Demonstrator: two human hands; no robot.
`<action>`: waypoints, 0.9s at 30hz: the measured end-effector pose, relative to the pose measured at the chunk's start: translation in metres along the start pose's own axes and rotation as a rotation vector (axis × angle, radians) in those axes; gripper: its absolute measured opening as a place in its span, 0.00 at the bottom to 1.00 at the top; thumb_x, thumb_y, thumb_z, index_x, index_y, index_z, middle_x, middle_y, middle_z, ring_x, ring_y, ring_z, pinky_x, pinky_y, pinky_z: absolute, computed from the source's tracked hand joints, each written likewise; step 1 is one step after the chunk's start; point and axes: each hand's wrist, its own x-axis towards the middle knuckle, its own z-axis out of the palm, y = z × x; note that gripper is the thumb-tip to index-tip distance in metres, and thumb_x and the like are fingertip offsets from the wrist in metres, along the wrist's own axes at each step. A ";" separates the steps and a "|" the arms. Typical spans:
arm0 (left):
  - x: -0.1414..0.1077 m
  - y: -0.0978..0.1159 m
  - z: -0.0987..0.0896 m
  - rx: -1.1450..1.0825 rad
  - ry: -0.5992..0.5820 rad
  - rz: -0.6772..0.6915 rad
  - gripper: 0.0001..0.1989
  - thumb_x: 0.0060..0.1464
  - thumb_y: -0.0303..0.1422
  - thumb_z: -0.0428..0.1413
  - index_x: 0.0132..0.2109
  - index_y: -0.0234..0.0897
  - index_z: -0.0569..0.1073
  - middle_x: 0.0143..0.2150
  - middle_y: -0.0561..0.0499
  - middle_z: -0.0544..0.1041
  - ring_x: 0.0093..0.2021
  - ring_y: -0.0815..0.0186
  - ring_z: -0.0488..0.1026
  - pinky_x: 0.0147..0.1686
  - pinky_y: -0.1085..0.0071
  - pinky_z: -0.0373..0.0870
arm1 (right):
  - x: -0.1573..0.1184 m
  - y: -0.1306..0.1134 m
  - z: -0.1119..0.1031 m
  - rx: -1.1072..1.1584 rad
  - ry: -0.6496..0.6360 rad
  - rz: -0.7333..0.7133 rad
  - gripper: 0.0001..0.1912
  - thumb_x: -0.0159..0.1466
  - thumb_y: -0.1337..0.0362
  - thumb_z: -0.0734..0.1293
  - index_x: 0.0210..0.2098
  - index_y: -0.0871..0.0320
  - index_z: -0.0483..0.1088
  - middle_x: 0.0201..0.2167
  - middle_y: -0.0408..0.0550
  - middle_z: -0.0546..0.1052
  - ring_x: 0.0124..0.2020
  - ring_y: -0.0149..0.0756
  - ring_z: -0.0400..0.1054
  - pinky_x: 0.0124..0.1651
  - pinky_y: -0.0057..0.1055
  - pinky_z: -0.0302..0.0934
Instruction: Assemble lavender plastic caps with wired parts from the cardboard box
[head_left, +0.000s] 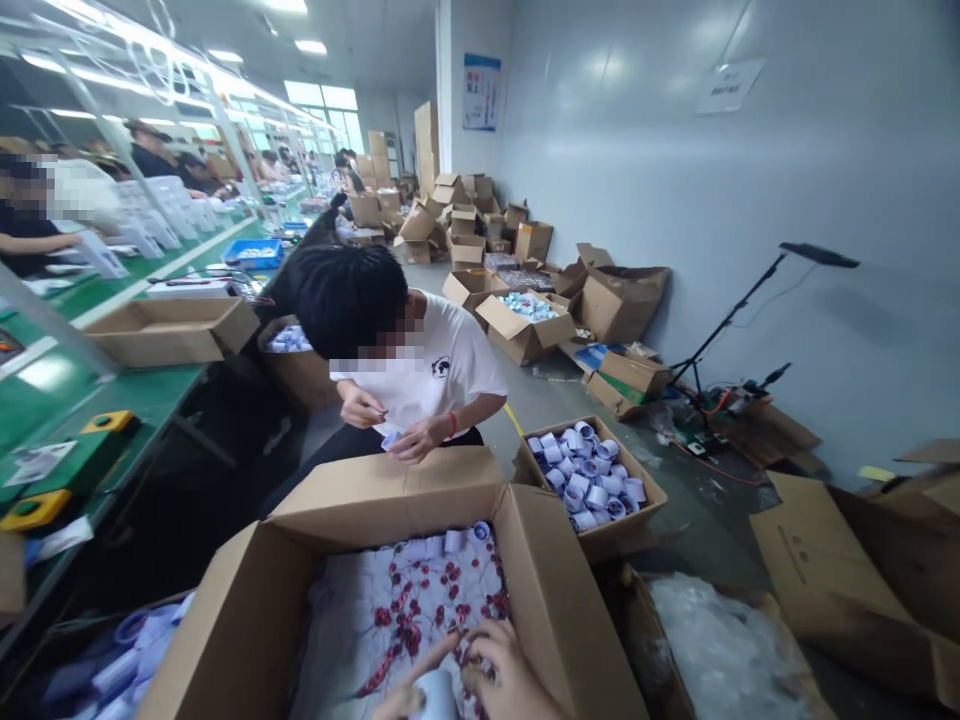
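Low in the view, my left hand [405, 697] is closed around a white cylinder [436, 694], its index finger stretched past the top. Just right of it, my right hand [504, 672] has curled fingers near the cylinder; whatever is between them is too small to make out. Both hands are over an open cardboard box [255, 610]. Inside it, small red round pieces [409, 638] with what look like thin wires lie scattered on a pale surface [337, 625]. Several short white-lilac cylinders [435, 547] line the box's far side.
Across the box a seated person [457, 340] holds a small lilac piece. A carton of lilac cylinders [589, 475] stands right, more cylinders [142, 650] lie lower left. A bag-filled carton [727, 640] is lower right. Green workbenches [150, 400] run along the left; a lamp stand [731, 315] is right.
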 end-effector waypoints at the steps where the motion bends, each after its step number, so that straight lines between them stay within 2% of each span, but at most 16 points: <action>1: -0.004 0.007 0.008 -0.038 0.014 -0.004 0.34 0.34 0.45 0.59 0.52 0.39 0.75 0.40 0.45 0.79 0.32 0.57 0.75 0.37 0.61 0.69 | -0.001 -0.004 -0.005 0.077 0.002 0.009 0.10 0.56 0.55 0.67 0.28 0.55 0.75 0.43 0.53 0.75 0.50 0.47 0.65 0.56 0.43 0.54; 4: -0.014 0.024 0.030 -0.152 0.025 -0.020 0.33 0.32 0.39 0.59 0.51 0.39 0.74 0.30 0.48 0.78 0.27 0.62 0.73 0.30 0.68 0.67 | -0.001 -0.020 -0.022 0.289 -0.022 0.066 0.26 0.56 0.41 0.63 0.38 0.56 0.74 0.43 0.54 0.76 0.48 0.47 0.67 0.54 0.43 0.57; 7: -0.020 0.037 0.044 -0.183 -0.011 -0.054 0.32 0.28 0.35 0.58 0.49 0.38 0.75 0.27 0.50 0.76 0.24 0.65 0.71 0.28 0.71 0.65 | -0.001 -0.047 -0.043 0.402 -0.153 0.087 0.34 0.53 0.36 0.62 0.48 0.55 0.71 0.46 0.53 0.76 0.48 0.45 0.68 0.49 0.40 0.61; 10: -0.025 0.046 0.052 -0.136 -0.042 -0.071 0.32 0.26 0.33 0.57 0.47 0.35 0.76 0.29 0.49 0.76 0.25 0.66 0.70 0.28 0.72 0.64 | -0.004 -0.078 -0.058 0.379 -0.341 0.008 0.29 0.54 0.42 0.67 0.48 0.54 0.72 0.47 0.52 0.76 0.48 0.44 0.68 0.50 0.38 0.60; 13: -0.035 0.055 0.062 -0.098 -0.040 -0.079 0.31 0.28 0.34 0.57 0.46 0.34 0.76 0.32 0.47 0.77 0.28 0.64 0.71 0.30 0.71 0.65 | -0.006 -0.095 -0.067 0.333 -0.385 -0.036 0.21 0.53 0.48 0.70 0.38 0.56 0.77 0.39 0.51 0.79 0.42 0.42 0.71 0.46 0.36 0.61; 16: -0.050 0.064 0.076 -0.085 -0.053 -0.104 0.27 0.30 0.34 0.57 0.44 0.35 0.77 0.33 0.47 0.77 0.28 0.65 0.70 0.29 0.72 0.64 | -0.003 -0.095 -0.074 0.430 -0.335 -0.019 0.19 0.51 0.50 0.72 0.34 0.57 0.76 0.33 0.48 0.78 0.33 0.37 0.70 0.39 0.34 0.62; 19: -0.062 0.072 0.085 -0.100 -0.058 -0.102 0.23 0.30 0.33 0.57 0.40 0.34 0.79 0.31 0.47 0.77 0.25 0.68 0.68 0.25 0.75 0.61 | 0.000 -0.088 -0.083 0.516 -0.337 -0.027 0.19 0.51 0.50 0.72 0.34 0.57 0.75 0.31 0.47 0.78 0.29 0.34 0.69 0.36 0.32 0.62; 24: -0.071 0.078 0.086 -0.179 -0.028 -0.097 0.24 0.31 0.34 0.58 0.41 0.35 0.79 0.29 0.49 0.77 0.25 0.68 0.69 0.26 0.75 0.62 | -0.001 -0.082 -0.097 0.492 -0.336 -0.009 0.18 0.50 0.50 0.72 0.32 0.58 0.75 0.29 0.47 0.77 0.27 0.33 0.68 0.34 0.32 0.61; 27: -0.072 0.080 0.083 -0.185 -0.033 -0.096 0.24 0.30 0.34 0.59 0.41 0.34 0.79 0.31 0.48 0.77 0.26 0.68 0.69 0.26 0.75 0.62 | -0.002 -0.082 -0.101 0.450 -0.343 -0.007 0.16 0.51 0.51 0.72 0.31 0.58 0.75 0.27 0.46 0.77 0.27 0.33 0.68 0.33 0.31 0.61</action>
